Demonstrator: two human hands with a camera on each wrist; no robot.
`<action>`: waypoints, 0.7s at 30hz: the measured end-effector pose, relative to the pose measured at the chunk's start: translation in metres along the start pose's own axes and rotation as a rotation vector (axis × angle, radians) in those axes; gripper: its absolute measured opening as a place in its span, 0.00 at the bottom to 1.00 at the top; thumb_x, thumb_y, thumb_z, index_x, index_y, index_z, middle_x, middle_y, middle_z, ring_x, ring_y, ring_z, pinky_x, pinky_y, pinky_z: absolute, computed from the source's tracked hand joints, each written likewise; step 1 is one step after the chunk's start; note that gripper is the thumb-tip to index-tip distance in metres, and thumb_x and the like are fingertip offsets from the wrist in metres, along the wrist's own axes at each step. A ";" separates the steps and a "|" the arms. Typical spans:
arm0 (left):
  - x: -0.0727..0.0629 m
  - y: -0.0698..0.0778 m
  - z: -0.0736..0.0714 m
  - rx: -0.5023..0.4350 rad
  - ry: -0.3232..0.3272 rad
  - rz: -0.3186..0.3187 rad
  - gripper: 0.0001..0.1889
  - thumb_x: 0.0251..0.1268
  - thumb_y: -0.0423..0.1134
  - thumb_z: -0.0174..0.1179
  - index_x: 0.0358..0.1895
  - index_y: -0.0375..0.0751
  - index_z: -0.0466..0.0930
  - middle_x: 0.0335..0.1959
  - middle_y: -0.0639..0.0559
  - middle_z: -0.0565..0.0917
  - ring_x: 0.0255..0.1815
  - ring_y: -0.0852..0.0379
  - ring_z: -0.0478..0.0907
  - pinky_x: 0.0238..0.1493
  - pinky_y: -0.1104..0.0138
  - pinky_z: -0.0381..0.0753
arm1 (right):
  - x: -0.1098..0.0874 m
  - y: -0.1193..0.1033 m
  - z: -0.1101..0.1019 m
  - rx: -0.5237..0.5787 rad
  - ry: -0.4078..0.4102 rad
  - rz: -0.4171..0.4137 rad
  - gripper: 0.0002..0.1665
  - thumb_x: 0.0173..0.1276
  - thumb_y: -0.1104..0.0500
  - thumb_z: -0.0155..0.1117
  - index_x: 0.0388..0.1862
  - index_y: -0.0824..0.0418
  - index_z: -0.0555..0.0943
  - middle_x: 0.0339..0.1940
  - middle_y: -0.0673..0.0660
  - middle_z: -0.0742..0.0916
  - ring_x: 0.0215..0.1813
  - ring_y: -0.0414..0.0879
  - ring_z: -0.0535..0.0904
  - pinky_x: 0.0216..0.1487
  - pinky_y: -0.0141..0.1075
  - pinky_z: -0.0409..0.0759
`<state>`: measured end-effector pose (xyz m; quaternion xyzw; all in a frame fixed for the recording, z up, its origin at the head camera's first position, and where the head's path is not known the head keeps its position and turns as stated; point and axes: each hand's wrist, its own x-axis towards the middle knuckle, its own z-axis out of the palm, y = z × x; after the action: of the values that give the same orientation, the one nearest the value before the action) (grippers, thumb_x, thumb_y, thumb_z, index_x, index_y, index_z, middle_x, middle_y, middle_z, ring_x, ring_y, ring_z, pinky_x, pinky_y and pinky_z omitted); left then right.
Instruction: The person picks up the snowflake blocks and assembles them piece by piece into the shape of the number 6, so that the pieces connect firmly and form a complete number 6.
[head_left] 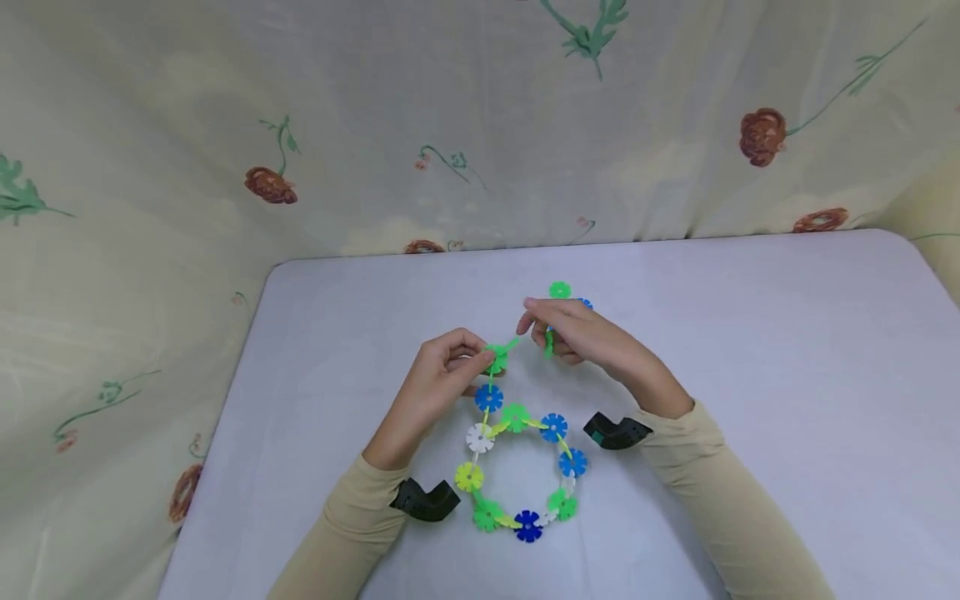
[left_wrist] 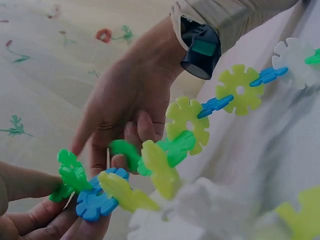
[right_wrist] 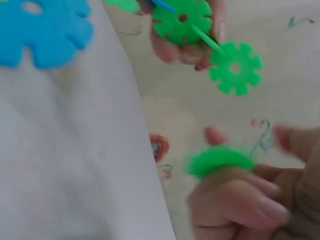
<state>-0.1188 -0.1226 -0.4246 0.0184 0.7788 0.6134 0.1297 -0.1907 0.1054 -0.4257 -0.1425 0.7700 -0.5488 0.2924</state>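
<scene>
My left hand (head_left: 447, 367) pinches a green flower-shaped disc (head_left: 497, 359) between thumb and fingers; another green disc (right_wrist: 236, 68) is slotted onto it, sticking out at an angle. Below, a blue disc (head_left: 489, 397) links this strand to a ring of slotted discs in several colours, including a white disc (head_left: 480, 438) and a dark blue disc (head_left: 528, 526). Just up and right of that end, my right hand (head_left: 581, 333) holds a loose green disc (right_wrist: 220, 161) in its curled fingers, with the index finger extended. That disc is blurred in the right wrist view and apart from the strand.
Beyond my right hand lie more discs, a green disc (head_left: 559, 289) and a blue disc (head_left: 586, 304), partly hidden by the hand. A white table (head_left: 750, 350) carries everything, with a flowered curtain (head_left: 525, 125) along its back and left edges. Dark wrist cameras (head_left: 425, 500) protrude near both sleeves.
</scene>
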 end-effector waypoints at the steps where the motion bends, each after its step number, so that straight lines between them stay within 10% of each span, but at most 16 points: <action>1: 0.000 0.000 0.000 -0.007 0.002 -0.002 0.09 0.76 0.41 0.61 0.45 0.36 0.81 0.42 0.40 0.90 0.47 0.39 0.89 0.37 0.64 0.89 | 0.000 0.001 -0.002 0.000 0.004 0.017 0.31 0.84 0.42 0.44 0.55 0.67 0.79 0.29 0.52 0.76 0.19 0.41 0.59 0.21 0.31 0.62; 11: 0.000 -0.003 -0.003 0.003 0.015 -0.022 0.14 0.76 0.45 0.62 0.54 0.41 0.82 0.46 0.45 0.91 0.43 0.56 0.88 0.40 0.62 0.89 | -0.003 0.006 -0.015 -0.047 -0.012 -0.112 0.21 0.79 0.64 0.56 0.68 0.64 0.72 0.43 0.62 0.81 0.37 0.62 0.86 0.47 0.46 0.90; 17: -0.001 -0.004 -0.006 -0.041 -0.040 0.017 0.17 0.71 0.43 0.67 0.58 0.41 0.85 0.49 0.41 0.90 0.48 0.42 0.89 0.41 0.63 0.88 | -0.007 0.000 -0.014 0.043 0.005 -0.190 0.38 0.73 0.67 0.66 0.77 0.51 0.62 0.55 0.67 0.78 0.46 0.70 0.88 0.52 0.49 0.90; 21: -0.001 -0.003 -0.006 -0.048 -0.036 0.036 0.14 0.70 0.42 0.68 0.55 0.43 0.88 0.47 0.40 0.91 0.49 0.35 0.88 0.42 0.63 0.88 | -0.008 -0.001 -0.011 0.106 0.026 -0.207 0.31 0.69 0.65 0.72 0.68 0.59 0.71 0.48 0.62 0.86 0.47 0.65 0.90 0.53 0.48 0.90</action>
<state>-0.1193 -0.1291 -0.4258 0.0404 0.7610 0.6336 0.1331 -0.1910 0.1180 -0.4202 -0.1984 0.7249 -0.6178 0.2314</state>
